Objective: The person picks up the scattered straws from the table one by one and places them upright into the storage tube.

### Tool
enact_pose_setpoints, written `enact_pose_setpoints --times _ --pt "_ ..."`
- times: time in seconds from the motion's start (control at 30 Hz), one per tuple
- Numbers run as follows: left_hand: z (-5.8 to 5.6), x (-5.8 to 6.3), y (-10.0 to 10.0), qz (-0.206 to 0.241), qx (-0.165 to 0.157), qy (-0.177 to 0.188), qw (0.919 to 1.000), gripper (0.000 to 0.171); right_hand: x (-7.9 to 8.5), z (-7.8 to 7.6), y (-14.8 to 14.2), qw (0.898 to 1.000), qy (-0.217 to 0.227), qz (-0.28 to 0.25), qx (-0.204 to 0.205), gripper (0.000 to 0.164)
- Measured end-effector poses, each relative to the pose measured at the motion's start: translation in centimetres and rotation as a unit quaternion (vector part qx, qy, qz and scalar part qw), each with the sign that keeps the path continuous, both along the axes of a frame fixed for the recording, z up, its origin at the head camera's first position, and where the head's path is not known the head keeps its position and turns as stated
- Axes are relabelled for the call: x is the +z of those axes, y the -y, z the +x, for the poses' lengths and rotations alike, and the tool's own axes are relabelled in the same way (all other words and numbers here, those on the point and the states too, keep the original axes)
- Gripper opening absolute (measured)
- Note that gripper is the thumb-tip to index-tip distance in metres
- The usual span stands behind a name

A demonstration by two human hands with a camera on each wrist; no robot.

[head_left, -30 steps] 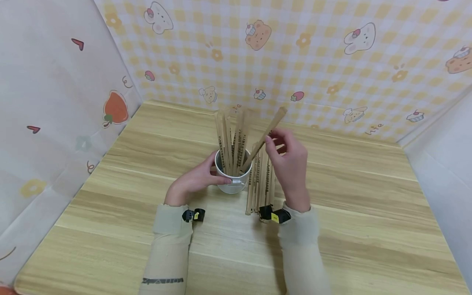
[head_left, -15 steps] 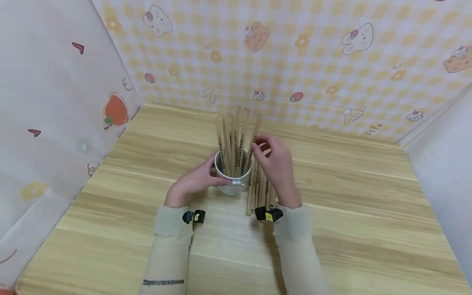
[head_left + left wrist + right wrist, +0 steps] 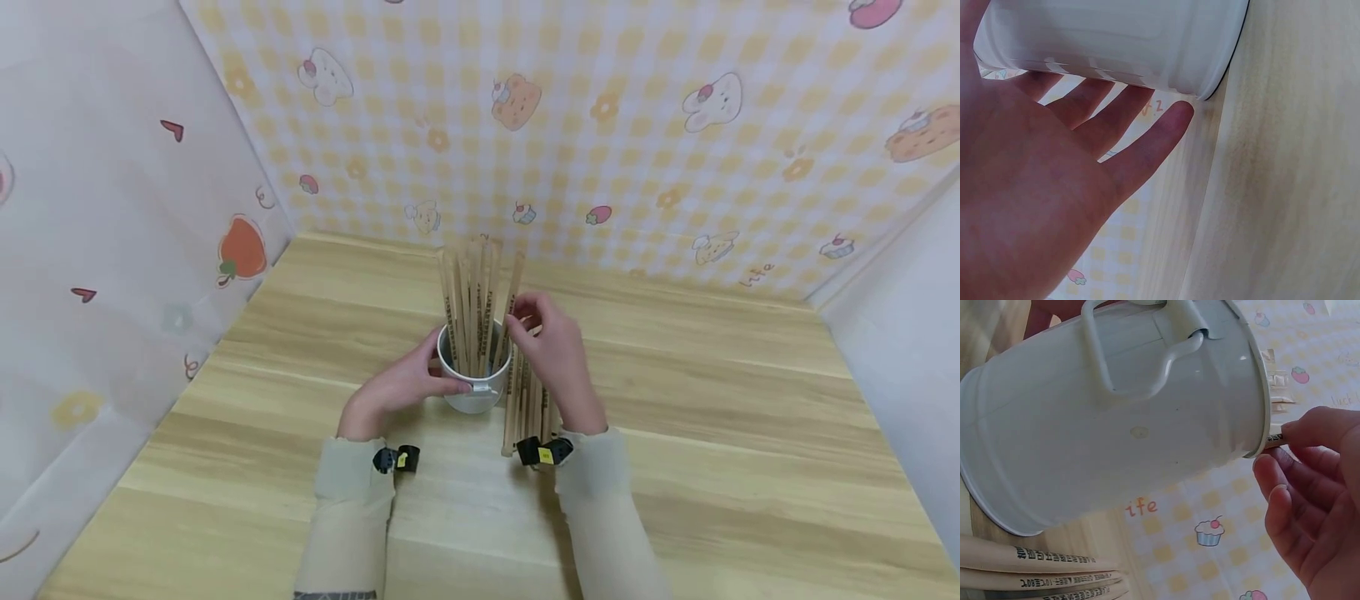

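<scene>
Straw (image 3: 515, 282) swung steeper, pinched in right hand (image 3: 553, 350)

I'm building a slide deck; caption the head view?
Left hand holding a white pail of wrapped straws, right hand pinching one straw within it, more straws beside the pail on the wooden table.

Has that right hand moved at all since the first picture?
Yes: against the cupcake print behind the white mug, the right hand has shifted left, closer to the mug.
</scene>
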State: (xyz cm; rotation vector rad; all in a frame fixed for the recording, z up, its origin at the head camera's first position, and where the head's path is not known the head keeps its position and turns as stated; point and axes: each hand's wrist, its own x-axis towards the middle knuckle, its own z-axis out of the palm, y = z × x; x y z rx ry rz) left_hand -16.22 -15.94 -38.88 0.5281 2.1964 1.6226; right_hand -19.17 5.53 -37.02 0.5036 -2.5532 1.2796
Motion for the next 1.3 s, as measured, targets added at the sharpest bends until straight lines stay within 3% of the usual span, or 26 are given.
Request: enact_pose_setpoints --times 0.27,0.43,0.67,0.73,0.83,1.07,1.3 --pt "0.3 0.2 -0.2 -0.001 0.006 -0.001 1.0 0.086 -0.7 -0.3 -0.4 0.999 0.031 0.011 -0.001 0.019" --pt "0.2 -0.4 -0.2 0.009 0.003 -0.001 1.0 0.088 -0.8 -0.4 -1.4 0.998 0.06 -0.001 -0.022 0.021" --pt "-0.7 -2.7 0.1 -0.007 0.025 0.007 0.9996 0.091 -1.3 -1.0 -3.8 0.992 0.106 -0.03 -0.063 0.03" --pt "-0.8 -2.8 0.1 -0.01 0.026 0.007 0.9996 0.09 -1.6 -1.3 -4.5 0.99 0.119 -0.028 -0.075 0.034" --pt "-0.8 -2.7 0.0 -0.004 0.025 0.007 0.9997 0.09 -2.0 -1.6 -5.4 0.986 0.144 -0.017 -0.085 0.04" --pt "0.2 -0.4 -0.3 0.004 0.015 0.012 0.9998 0.089 -3.1 -2.1 -6.8 0.976 0.201 0.03 -0.083 0.05" --pt "0.3 -0.1 -0.4 0.0 0.015 0.016 0.9998 0.089 -4.4 -2.2 -7.2 0.957 0.264 0.095 -0.075 0.059"
